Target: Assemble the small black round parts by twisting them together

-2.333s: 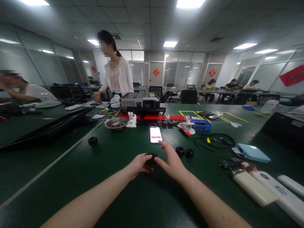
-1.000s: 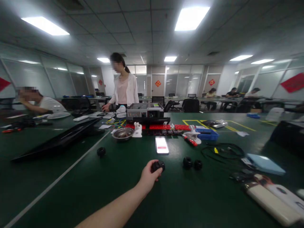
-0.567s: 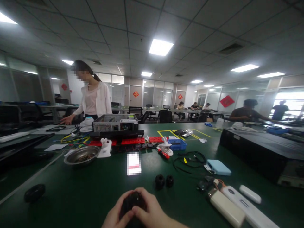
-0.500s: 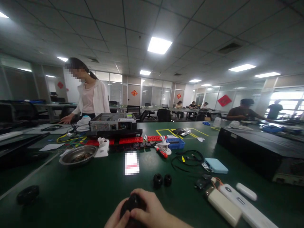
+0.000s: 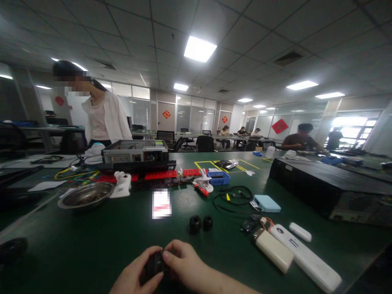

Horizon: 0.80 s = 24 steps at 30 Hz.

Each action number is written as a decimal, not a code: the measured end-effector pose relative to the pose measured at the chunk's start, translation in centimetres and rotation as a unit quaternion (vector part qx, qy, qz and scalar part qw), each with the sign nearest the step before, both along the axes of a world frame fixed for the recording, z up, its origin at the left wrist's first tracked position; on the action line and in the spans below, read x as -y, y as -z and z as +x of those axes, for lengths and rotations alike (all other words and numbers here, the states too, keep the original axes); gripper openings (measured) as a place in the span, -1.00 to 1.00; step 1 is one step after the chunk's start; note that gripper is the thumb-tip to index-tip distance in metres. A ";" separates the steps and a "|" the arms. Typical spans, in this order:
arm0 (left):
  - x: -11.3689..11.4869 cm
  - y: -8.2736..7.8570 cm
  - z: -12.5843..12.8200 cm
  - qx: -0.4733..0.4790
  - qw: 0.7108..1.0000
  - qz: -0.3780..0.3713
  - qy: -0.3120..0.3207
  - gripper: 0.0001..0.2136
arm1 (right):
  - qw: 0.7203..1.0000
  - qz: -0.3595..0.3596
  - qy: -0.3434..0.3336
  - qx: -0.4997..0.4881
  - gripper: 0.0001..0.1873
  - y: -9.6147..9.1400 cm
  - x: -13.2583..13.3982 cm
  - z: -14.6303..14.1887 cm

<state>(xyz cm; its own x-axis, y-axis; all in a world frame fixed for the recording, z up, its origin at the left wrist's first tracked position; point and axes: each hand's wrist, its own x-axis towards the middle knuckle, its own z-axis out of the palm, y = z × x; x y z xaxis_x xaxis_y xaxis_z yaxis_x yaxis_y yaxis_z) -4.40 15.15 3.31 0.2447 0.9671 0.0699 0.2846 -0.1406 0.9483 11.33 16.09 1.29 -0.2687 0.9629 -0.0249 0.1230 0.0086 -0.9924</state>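
Both my hands meet at the bottom of the view over the green table (image 5: 92,241). My left hand (image 5: 131,275) and my right hand (image 5: 183,265) are closed around a small black round part (image 5: 155,263), thumbs and fingertips pressing on it from both sides. Most of the part is hidden by my fingers. Two similar black round parts (image 5: 200,223) lie on the table just beyond my hands. A phone (image 5: 161,203) with a lit screen lies farther ahead.
A metal bowl (image 5: 84,196), an open computer case (image 5: 134,155) and red strips sit at the back. Cables (image 5: 232,198), a blue box (image 5: 267,203) and white devices (image 5: 288,249) lie to the right, beside a large black case (image 5: 330,188). A person in white stands at far left.
My right hand came back to the black part, so both hands now grip it near me. The view swung right and tilted up; another black part at left slid to the frame's edge.
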 end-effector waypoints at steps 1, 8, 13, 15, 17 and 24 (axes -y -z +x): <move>-0.1 0.1 -0.1 0.008 1.000 -0.005 0.005 -0.65 | 1.000 0.023 0.009 0.005 -0.64 -0.2 0.2 0.0; -1.1 2.4 0.4 0.190 0.947 -0.256 0.020 -0.46 | 0.984 0.150 -0.032 0.087 -0.62 -2.2 1.8 0.3; -1.8 2.7 0.4 0.221 0.942 -0.249 -0.034 -0.42 | 0.989 0.139 0.038 0.028 -0.54 -2.0 1.1 0.9; -1.9 2.3 0.2 0.201 0.951 -0.224 -0.067 -0.41 | 0.986 0.129 0.102 0.014 -0.38 -2.0 0.4 1.3; -1.9 1.8 0.0 0.168 0.964 -0.188 -0.087 -0.42 | 0.985 0.112 0.128 -0.001 -0.31 -2.2 -0.2 1.7; -0.5 0.4 -0.5 0.011 0.999 0.001 -0.033 -0.62 | 0.996 -0.049 0.037 -0.069 -0.35 -1.7 -0.1 0.7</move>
<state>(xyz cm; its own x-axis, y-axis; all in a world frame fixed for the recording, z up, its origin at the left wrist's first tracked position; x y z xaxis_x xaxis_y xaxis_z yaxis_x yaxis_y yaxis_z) -4.85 15.62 2.92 0.1785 0.9810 0.0764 0.2722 -0.1238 0.9542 12.01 16.18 2.99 -0.2053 0.9748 -0.0871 -0.0185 -0.0928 -0.9955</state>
